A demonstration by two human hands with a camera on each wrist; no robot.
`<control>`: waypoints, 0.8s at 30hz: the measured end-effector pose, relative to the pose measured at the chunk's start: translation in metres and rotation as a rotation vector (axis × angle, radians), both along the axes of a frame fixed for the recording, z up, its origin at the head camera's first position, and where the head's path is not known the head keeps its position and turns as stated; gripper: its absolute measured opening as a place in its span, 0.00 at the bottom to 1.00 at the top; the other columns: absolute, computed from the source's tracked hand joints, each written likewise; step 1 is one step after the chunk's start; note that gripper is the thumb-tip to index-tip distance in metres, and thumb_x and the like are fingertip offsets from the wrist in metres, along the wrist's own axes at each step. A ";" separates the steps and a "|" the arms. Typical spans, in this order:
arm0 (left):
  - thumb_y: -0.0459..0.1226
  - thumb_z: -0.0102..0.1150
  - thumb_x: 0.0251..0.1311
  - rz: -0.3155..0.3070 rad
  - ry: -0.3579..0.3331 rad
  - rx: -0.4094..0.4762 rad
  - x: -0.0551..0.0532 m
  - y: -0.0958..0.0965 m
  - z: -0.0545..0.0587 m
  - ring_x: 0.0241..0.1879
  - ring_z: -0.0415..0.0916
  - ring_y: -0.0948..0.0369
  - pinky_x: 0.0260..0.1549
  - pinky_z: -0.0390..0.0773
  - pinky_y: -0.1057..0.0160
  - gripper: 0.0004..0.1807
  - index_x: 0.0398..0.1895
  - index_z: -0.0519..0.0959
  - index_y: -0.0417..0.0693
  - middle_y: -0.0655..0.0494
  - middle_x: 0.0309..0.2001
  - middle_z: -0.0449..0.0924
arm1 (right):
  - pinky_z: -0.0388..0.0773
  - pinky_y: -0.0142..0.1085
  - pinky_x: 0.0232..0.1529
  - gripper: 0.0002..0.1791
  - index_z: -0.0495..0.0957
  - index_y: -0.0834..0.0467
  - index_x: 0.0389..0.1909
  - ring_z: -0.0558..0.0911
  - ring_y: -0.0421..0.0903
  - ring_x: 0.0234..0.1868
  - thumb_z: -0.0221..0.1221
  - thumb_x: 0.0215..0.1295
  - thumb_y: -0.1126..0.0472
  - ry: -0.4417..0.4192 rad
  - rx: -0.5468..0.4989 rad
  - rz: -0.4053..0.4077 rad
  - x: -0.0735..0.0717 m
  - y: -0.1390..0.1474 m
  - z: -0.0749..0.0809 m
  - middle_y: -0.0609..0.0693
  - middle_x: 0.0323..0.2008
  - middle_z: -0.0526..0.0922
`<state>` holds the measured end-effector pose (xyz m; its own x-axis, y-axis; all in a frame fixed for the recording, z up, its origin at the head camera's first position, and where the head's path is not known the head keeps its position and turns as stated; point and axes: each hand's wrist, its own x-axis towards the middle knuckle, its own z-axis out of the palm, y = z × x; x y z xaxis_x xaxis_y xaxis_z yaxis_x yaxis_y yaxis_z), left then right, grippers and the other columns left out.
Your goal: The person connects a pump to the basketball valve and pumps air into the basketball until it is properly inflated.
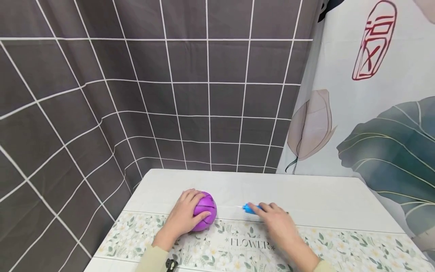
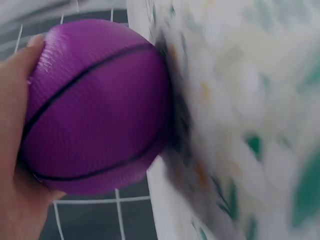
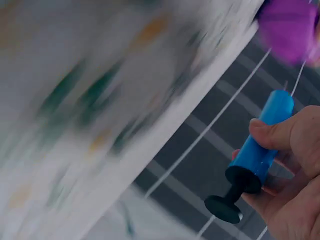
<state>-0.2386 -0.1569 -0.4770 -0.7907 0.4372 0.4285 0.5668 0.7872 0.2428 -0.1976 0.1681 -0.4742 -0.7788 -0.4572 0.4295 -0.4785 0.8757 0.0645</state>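
Note:
A small purple basketball with black seams rests on the table. My left hand grips it from the left, thumb and fingers spread round its side. The left wrist view shows the basketball close to the floral cloth. Further right, my right hand holds a blue ball pump whose tip points at the ball, with a gap between them. In the right wrist view, thumb and fingers wrap the barrel of the pump; its black handle sticks out behind and a thin needle out in front.
A white table cover with a floral band and the word FLOWER lies under both hands. Dark gridded curtain hangs behind and at the left, a white leaf-print curtain at the right. A small dark object shows beside the left sleeve.

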 end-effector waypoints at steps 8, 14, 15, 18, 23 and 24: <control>0.62 0.62 0.59 0.008 0.018 -0.023 0.004 0.004 0.003 0.71 0.62 0.44 0.68 0.65 0.37 0.37 0.67 0.75 0.53 0.51 0.67 0.73 | 0.84 0.43 0.38 0.44 0.75 0.50 0.68 0.83 0.50 0.45 0.71 0.48 0.77 -0.019 -0.033 -0.062 0.001 0.034 0.010 0.49 0.51 0.83; 0.64 0.63 0.57 0.077 0.011 -0.020 0.006 0.010 0.003 0.70 0.65 0.42 0.68 0.66 0.38 0.37 0.65 0.77 0.54 0.47 0.69 0.71 | 0.84 0.43 0.32 0.38 0.75 0.52 0.68 0.84 0.51 0.44 0.73 0.54 0.67 -0.070 -0.081 -0.126 0.003 0.042 0.011 0.50 0.50 0.84; 0.64 0.64 0.56 0.091 0.004 -0.015 0.007 0.012 0.004 0.70 0.65 0.41 0.68 0.66 0.38 0.38 0.64 0.77 0.54 0.46 0.70 0.71 | 0.85 0.43 0.32 0.37 0.74 0.52 0.68 0.84 0.51 0.44 0.73 0.55 0.66 -0.082 -0.088 -0.134 0.003 0.044 0.011 0.51 0.50 0.84; 0.65 0.65 0.54 0.144 -0.003 -0.013 0.009 0.019 0.006 0.71 0.64 0.40 0.70 0.63 0.39 0.39 0.64 0.77 0.53 0.43 0.70 0.69 | 0.85 0.45 0.31 0.37 0.74 0.54 0.68 0.85 0.53 0.45 0.73 0.56 0.65 -0.112 -0.107 -0.160 0.002 0.050 0.010 0.53 0.50 0.84; 0.63 0.69 0.50 0.213 -0.011 -0.012 0.009 0.030 0.006 0.72 0.62 0.39 0.71 0.60 0.38 0.41 0.63 0.76 0.52 0.41 0.71 0.68 | 0.85 0.47 0.31 0.36 0.75 0.57 0.67 0.85 0.55 0.43 0.72 0.55 0.66 -0.150 -0.126 -0.195 0.001 0.061 0.009 0.56 0.48 0.84; 0.62 0.69 0.50 0.223 -0.012 -0.014 0.009 0.032 0.006 0.72 0.61 0.40 0.72 0.60 0.38 0.41 0.64 0.76 0.52 0.42 0.71 0.68 | 0.85 0.47 0.31 0.36 0.75 0.57 0.67 0.85 0.55 0.43 0.72 0.55 0.66 -0.157 -0.128 -0.201 0.001 0.062 0.009 0.56 0.47 0.84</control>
<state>-0.2293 -0.1253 -0.4705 -0.8733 0.2567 0.4140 0.3756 0.8961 0.2367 -0.1967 0.2305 -0.4651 -0.9098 -0.2367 0.3410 -0.2899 0.9503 -0.1138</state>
